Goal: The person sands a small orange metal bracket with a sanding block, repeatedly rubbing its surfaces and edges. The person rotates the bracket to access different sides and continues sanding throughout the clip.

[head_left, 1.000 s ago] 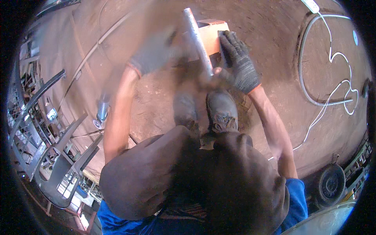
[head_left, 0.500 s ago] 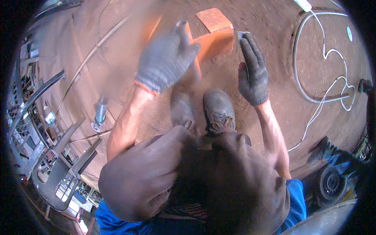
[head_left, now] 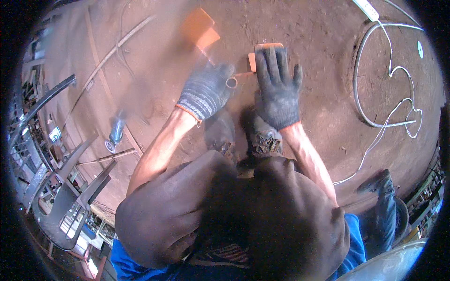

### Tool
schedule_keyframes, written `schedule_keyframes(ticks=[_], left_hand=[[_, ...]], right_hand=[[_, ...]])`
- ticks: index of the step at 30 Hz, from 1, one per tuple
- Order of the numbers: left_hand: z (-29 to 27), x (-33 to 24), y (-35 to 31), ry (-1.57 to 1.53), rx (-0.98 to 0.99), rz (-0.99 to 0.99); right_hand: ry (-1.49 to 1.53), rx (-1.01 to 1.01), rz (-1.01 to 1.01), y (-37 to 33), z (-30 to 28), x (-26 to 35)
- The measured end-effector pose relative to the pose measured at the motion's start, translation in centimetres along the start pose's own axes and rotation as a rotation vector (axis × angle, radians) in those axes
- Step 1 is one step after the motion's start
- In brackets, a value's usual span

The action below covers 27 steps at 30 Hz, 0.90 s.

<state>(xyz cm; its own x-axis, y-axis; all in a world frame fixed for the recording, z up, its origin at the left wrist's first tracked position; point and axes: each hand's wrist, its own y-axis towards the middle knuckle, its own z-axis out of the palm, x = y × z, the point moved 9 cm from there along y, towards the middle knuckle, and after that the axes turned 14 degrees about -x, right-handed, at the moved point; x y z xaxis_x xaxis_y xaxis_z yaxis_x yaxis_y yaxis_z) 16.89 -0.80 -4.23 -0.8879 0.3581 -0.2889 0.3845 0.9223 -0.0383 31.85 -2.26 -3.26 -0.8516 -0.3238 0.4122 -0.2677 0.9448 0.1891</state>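
Observation:
My left hand (head_left: 206, 89), in a grey knitted glove with an orange cuff edge, is closed on an orange metal piece (head_left: 199, 28) in front of my boots (head_left: 262, 131). The piece's angled plates extend beyond the fingers, and a round tube end (head_left: 231, 83) shows beside the knuckles. To its right, my right hand (head_left: 279, 89), gloved too, lies palm down with fingers stretched out. It covers most of an orange angled plate (head_left: 269, 46), whose far edge and left side show. Whether the orange parts join is hidden by my hands.
An angle grinder (head_left: 116, 133) lies on the dirt floor at left, near a long rod (head_left: 112, 58) and metal frames (head_left: 63, 210). A curved hose (head_left: 357, 75), white cable (head_left: 391, 61) and power strip (head_left: 366, 9) lie at right. Another person's blue-trousered leg (head_left: 386, 201) is at lower right.
My right hand has moved left onto the orange plate, fingers spreading. The orange metal has turned and shifted, and my left hand has moved slightly right and nearer. The other person's leg now hides the wheel.

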Motion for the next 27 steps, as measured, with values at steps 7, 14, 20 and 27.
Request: schedule_keyframes(ticks=[7, 14, 20, 27], left_hand=[[0.1, 0.0, 0.5, -0.020, 0.106, -0.046], [0.5, 0.6, 0.3, -0.059, 0.280, -0.168], [0.3, -0.1, 1.1, -0.127, 0.011, -0.031], [0.4, 0.4, 0.3, -0.051, 0.091, -0.046]], right_hand=[[0.058, 0.064, -0.028, -2.3, 0.7, -0.5], [0.090, -0.111, -0.006, 2.6, -0.2, 0.5], [-0.018, -0.100, 0.002, 0.4, -0.3, -0.2], [-0.003, -0.013, 0.027, -2.3, 0.2, -0.1]])
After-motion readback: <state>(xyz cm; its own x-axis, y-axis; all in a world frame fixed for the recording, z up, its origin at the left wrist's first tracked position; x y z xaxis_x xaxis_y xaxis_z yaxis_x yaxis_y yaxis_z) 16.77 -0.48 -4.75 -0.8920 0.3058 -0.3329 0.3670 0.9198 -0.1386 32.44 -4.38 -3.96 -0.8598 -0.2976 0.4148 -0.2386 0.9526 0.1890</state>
